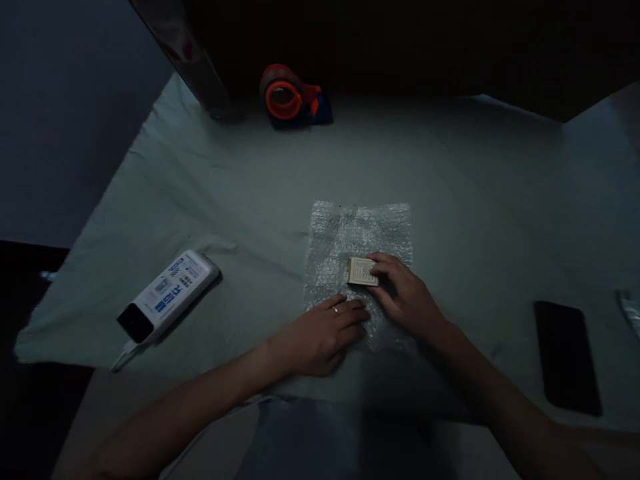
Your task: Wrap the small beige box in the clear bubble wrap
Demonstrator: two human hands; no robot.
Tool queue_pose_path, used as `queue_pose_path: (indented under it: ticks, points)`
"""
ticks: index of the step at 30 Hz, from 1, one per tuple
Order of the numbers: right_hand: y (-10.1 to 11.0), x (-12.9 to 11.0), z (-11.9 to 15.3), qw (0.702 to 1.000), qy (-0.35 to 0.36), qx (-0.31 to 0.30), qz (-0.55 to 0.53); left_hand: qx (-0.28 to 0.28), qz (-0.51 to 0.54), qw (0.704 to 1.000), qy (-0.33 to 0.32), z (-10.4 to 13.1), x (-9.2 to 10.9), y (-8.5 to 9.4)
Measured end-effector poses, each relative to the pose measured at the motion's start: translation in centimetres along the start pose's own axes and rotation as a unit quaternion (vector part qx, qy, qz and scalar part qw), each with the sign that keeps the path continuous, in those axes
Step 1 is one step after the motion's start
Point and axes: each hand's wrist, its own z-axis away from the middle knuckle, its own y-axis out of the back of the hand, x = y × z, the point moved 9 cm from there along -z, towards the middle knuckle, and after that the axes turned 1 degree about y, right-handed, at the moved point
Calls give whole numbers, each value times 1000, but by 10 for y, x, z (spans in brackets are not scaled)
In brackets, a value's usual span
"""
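Note:
A sheet of bubble wrap [330, 230] lies flat on the cloth-covered table in front of me. Over its middle, my right hand [403, 290] grips a small cream-coloured box [361, 272] with printed text, thumb on the near side and fingers on the far side. My left hand [327, 333], with a ring on one finger, rests on the near left part of the sheet. Its fingers are stretched out flat, just below the box and apart from it.
An orange and blue tape dispenser [284, 100] stands at the back beside a large dark box [400, 47]. To the left lies a white power bank [173, 293] with a cable. A black phone [567, 357] is at the right near the edge of the table [240, 200].

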Motion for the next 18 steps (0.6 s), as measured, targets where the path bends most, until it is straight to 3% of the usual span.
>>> queue_pose_path:
  ticks: [6,9,13,15,18]
  points:
    - [6,-3,3,1000,0,19,14,11,1,1000,11,0,1,5]
    - [25,-19,14,998,-7,36,46,52,4,996,78,3,-2,27]
    - [25,-45,28,992,9,-97,75,99,-3,982,162,6,-8,63]
    - [28,-43,26,991,-8,-110,81,118,-12,976,181,2,-13,78]
    - [35,-24,12,995,-57,-80,34,160,-37,964,207,-7,-27,95]
